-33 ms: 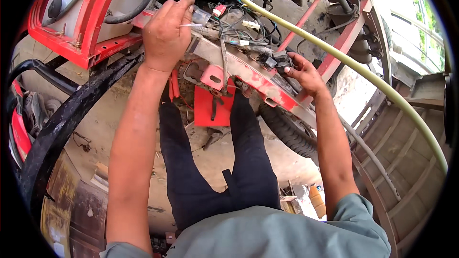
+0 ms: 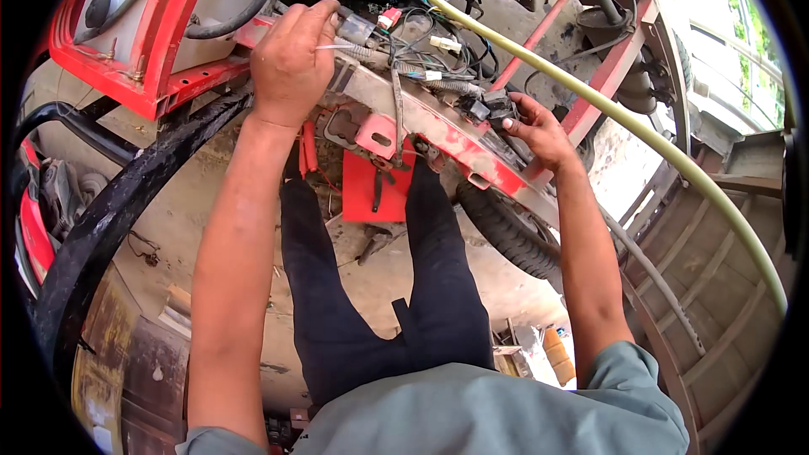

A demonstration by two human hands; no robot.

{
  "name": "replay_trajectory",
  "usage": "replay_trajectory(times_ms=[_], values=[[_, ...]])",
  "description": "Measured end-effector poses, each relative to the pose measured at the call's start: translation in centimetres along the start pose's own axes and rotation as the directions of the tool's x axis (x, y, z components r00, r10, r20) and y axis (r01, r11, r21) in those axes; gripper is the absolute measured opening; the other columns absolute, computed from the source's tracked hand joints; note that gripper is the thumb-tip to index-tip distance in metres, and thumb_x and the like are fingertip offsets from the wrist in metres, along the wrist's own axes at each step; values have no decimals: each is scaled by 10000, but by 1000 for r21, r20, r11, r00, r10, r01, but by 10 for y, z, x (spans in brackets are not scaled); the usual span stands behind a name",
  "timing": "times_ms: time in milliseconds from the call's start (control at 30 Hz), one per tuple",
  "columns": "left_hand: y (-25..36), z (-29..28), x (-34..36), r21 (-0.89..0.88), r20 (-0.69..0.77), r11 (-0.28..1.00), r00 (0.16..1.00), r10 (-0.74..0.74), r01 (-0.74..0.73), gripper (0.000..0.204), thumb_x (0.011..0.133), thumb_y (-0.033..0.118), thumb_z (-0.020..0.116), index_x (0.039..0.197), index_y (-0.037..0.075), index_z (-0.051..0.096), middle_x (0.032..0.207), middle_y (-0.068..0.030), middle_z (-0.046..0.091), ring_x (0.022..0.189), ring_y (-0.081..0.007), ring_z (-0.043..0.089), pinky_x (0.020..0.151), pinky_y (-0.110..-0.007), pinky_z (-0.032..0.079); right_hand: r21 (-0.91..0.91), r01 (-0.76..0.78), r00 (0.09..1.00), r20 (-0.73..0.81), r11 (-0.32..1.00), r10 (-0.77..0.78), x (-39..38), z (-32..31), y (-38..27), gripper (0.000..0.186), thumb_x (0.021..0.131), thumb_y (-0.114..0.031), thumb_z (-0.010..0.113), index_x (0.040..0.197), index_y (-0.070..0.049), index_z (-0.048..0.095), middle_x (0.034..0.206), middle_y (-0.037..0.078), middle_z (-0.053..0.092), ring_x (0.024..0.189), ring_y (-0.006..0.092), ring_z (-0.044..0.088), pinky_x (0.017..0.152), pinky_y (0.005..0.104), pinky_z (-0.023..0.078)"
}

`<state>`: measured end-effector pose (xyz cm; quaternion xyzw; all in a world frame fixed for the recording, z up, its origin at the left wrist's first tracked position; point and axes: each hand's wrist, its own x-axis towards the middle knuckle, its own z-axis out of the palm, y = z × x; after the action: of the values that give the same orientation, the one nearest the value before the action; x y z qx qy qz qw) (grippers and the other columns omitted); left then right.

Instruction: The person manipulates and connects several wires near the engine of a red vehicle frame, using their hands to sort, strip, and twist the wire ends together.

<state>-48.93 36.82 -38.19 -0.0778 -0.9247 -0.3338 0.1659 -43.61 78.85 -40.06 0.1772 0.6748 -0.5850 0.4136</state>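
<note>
My left hand (image 2: 295, 63) is closed in a pinch at the upper middle, with a thin white strip, apparently a cable tie (image 2: 335, 47), at its fingers above a dusty red frame rail (image 2: 434, 122). Beside it lie a translucent grey piece (image 2: 358, 27) and a bundle of wires (image 2: 413, 34) with red and white connectors. My right hand (image 2: 539, 131) grips a black plastic component (image 2: 495, 108) on the wiring, thumb in front. Below the rail are a red bracket (image 2: 377, 133) and a red panel (image 2: 361, 195) between my legs.
A red frame with a white tank (image 2: 118, 17) stands upper left, a black tube (image 2: 101, 227) below it. A yellow-green hose (image 2: 607, 105) arches across the right. A tyre (image 2: 506, 232) sits under the rail; a slatted metal bed (image 2: 699, 278) stands at right.
</note>
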Motion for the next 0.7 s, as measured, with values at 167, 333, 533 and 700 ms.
replay_trajectory(times_ms=[167, 333, 533, 700], values=[[-9, 5, -18, 215, 78, 976, 997, 20, -36, 220, 915, 83, 693, 1131, 105, 731, 911, -86, 664, 858, -305, 665, 735, -414, 542, 1, -19, 997, -81, 1000, 19, -5, 21, 0, 586, 967, 0, 702, 1503, 20, 466, 1357, 65, 635, 1223, 165, 604, 1052, 344, 531], [-29, 15, 9, 243, 21, 966, 996, 87, -89, 216, 895, 87, 692, 1109, 101, 717, 882, -74, 642, 848, -298, 650, 734, -419, 544, -142, -56, 984, -178, 988, 30, 2, 10, 14, 574, 950, 17, 719, 1483, -5, 507, 1294, 27, 670, 1169, 125, 621, 1042, 287, 498], [-29, 20, 32, 221, 37, 973, 998, 53, -60, 224, 879, 69, 679, 1102, 79, 685, 893, -91, 629, 880, -314, 633, 757, -423, 543, -151, -38, 997, -76, 988, 26, -1, -2, -13, 521, 967, 48, 681, 1460, -22, 529, 1265, 12, 683, 1146, 108, 623, 1027, 278, 501], [-36, 4, 12, 212, 74, 977, 997, -34, 17, 245, 841, 46, 647, 1086, 39, 662, 923, -148, 625, 907, -369, 624, 777, -470, 544, -437, 137, 982, -56, 889, -178, -9, 24, -14, 595, 913, -11, 736, 1466, -29, 520, 1188, 70, 679, 1134, 124, 620, 962, 318, 528]])
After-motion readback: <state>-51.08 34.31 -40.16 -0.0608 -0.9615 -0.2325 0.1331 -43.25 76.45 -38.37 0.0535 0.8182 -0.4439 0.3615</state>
